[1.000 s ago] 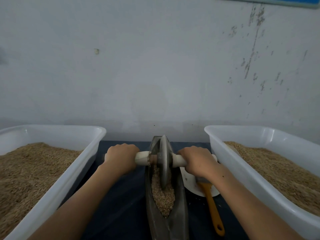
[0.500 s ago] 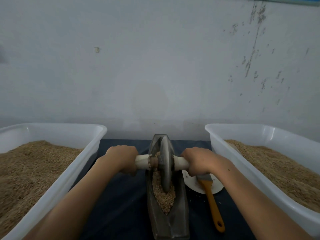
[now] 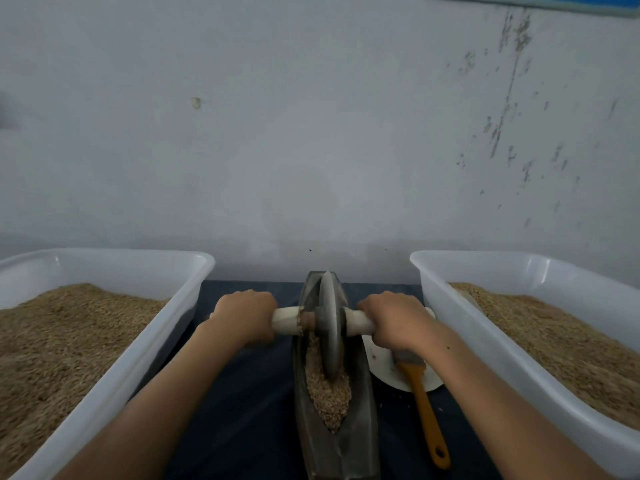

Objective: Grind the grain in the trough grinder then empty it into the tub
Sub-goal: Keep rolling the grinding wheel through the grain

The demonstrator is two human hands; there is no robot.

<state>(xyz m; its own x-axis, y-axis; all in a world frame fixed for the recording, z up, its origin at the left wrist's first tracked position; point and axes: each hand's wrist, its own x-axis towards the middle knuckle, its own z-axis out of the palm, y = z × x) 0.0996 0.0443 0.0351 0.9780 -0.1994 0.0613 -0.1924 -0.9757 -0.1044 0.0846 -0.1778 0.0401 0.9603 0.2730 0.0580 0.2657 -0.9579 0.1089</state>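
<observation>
Gripping the pale axle (image 3: 287, 320) on either side of the wheel (image 3: 329, 327): left hand (image 3: 244, 315) curling round the left end, right hand (image 3: 394, 322) curling round the right end, both with knuckles up and fingers wrapped under. Standing upright on its edge in the trough (image 3: 337, 448), the grey wheel, toward the far half of the channel, its lower rim sinking into the grain (image 3: 329, 396). Lying heaped along the groove, the grain, tapering to a point toward the near end. Resting lengthwise on a dark surface (image 3: 249, 410), the trough, running from the wall toward the camera.

Lying just right of the trough, a white plate (image 3: 384, 372), partly hidden under the right wrist. Resting on the plate, a brush (image 3: 427, 420), bristles under the wrist and orange handle pointing toward the camera, its looped end on the surface. Flanking everything, two white tubs, each holding a bed of tan grain: the left tub (image 3: 138, 358) near the left forearm, the right tub (image 3: 485, 344) near the right forearm. Rising behind, a pale wall (image 3: 311, 133) with scuffed paint at the upper right.
</observation>
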